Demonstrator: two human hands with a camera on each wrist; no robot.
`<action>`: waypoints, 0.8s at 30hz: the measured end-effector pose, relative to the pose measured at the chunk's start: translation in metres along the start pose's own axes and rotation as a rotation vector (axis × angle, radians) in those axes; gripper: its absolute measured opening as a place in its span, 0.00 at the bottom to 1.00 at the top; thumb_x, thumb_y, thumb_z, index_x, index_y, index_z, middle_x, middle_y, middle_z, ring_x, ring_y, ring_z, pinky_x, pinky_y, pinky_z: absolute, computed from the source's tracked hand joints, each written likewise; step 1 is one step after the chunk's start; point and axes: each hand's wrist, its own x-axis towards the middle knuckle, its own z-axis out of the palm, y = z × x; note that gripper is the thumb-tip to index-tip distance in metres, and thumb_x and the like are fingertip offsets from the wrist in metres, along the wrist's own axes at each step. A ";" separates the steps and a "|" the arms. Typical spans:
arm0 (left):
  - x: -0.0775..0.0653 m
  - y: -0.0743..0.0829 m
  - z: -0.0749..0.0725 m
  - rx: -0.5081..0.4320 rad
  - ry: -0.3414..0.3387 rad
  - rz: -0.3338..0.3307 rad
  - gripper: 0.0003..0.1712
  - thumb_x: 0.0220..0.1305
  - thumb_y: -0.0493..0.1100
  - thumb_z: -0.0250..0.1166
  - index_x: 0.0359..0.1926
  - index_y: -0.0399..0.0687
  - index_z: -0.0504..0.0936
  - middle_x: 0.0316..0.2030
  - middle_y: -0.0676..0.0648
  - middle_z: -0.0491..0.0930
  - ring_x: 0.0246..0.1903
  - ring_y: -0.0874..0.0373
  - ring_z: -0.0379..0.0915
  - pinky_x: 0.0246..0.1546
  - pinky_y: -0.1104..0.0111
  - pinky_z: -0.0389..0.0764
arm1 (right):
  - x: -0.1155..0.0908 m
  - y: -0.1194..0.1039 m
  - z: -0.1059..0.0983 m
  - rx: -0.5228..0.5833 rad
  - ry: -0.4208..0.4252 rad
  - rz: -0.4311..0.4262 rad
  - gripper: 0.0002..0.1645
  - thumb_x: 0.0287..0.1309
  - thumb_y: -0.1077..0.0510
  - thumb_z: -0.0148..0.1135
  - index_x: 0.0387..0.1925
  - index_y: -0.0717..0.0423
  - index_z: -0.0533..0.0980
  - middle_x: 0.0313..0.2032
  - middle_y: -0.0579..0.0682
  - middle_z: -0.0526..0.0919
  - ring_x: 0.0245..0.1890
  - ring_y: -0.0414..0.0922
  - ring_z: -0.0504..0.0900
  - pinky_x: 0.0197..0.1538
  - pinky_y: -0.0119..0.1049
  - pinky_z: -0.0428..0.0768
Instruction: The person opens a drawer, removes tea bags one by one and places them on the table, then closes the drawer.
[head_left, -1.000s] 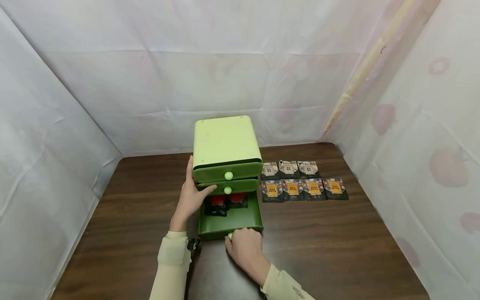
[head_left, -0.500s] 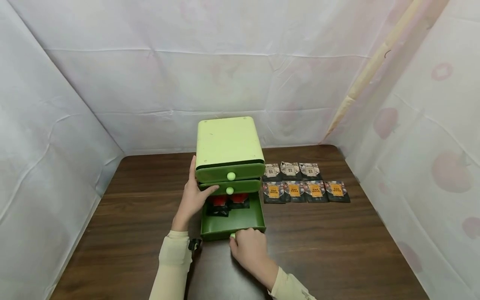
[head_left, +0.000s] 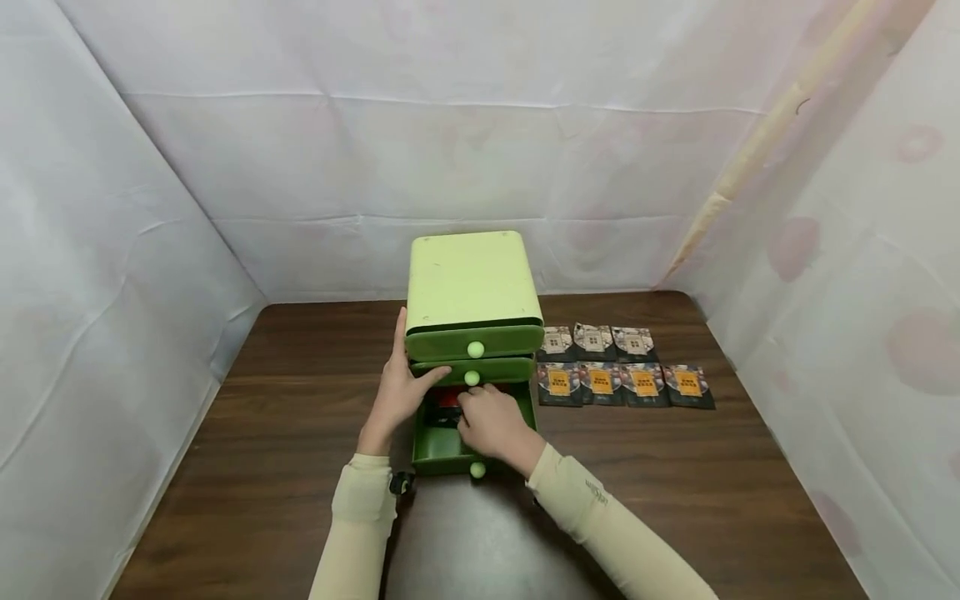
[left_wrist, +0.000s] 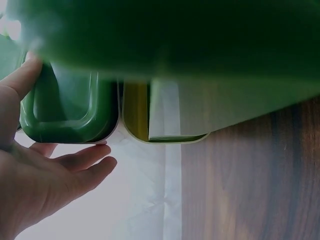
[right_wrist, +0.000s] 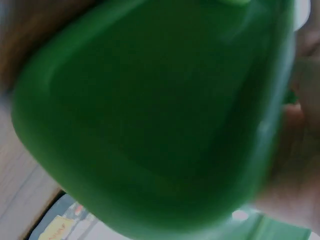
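A small light-green drawer cabinet (head_left: pixel 474 279) with dark-green drawers stands on the table. Its bottom drawer (head_left: pixel 433 448) is pulled well out, with a round knob (head_left: pixel 477 470) in front. My left hand (head_left: pixel 393 396) rests against the cabinet's left side, fingers nearly straight and thumb on the middle drawer's front (head_left: pixel 506 369). My right hand (head_left: pixel 495 423) reaches inside the bottom drawer beside black packets (head_left: pixel 448 407) with red labels. Its fingertips are hidden, so I cannot tell whether it holds a packet. In the right wrist view the drawer front (right_wrist: pixel 150 110) hides most of the hand.
Flat packets lie in two rows right of the cabinet: three with pale labels (head_left: pixel 594 340) behind several with orange labels (head_left: pixel 643 385). The dark wooden table (head_left: pixel 637 483) is bordered by white curtains (head_left: pixel 450 158) at the back and sides.
My right hand has let go of the bottom drawer's knob and moved back into the drawer. The left hand keeps its place on the cabinet. The head view has shifted slightly.
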 end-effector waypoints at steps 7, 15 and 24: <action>0.005 -0.017 0.004 -0.019 -0.025 0.007 0.61 0.57 0.46 0.67 0.70 0.74 0.26 0.71 0.43 0.48 0.62 0.44 0.57 0.55 0.39 0.64 | 0.025 0.011 0.023 -0.062 -0.170 -0.111 0.37 0.59 0.52 0.57 0.68 0.52 0.58 0.63 0.52 0.67 0.57 0.49 0.69 0.57 0.49 0.71; 0.008 -0.045 0.006 -0.010 0.008 -0.007 0.60 0.56 0.54 0.66 0.69 0.77 0.26 0.70 0.53 0.50 0.62 0.52 0.58 0.56 0.43 0.65 | 0.037 0.002 0.041 -0.136 -0.226 -0.031 0.43 0.58 0.47 0.58 0.71 0.49 0.51 0.67 0.50 0.62 0.62 0.49 0.63 0.62 0.51 0.65; 0.009 -0.044 0.011 0.033 -0.001 0.014 0.60 0.57 0.55 0.65 0.70 0.75 0.25 0.70 0.51 0.51 0.61 0.49 0.60 0.53 0.41 0.66 | 0.038 0.000 0.051 -0.345 -0.073 -0.056 0.35 0.57 0.46 0.61 0.64 0.50 0.63 0.49 0.48 0.78 0.44 0.44 0.77 0.44 0.42 0.79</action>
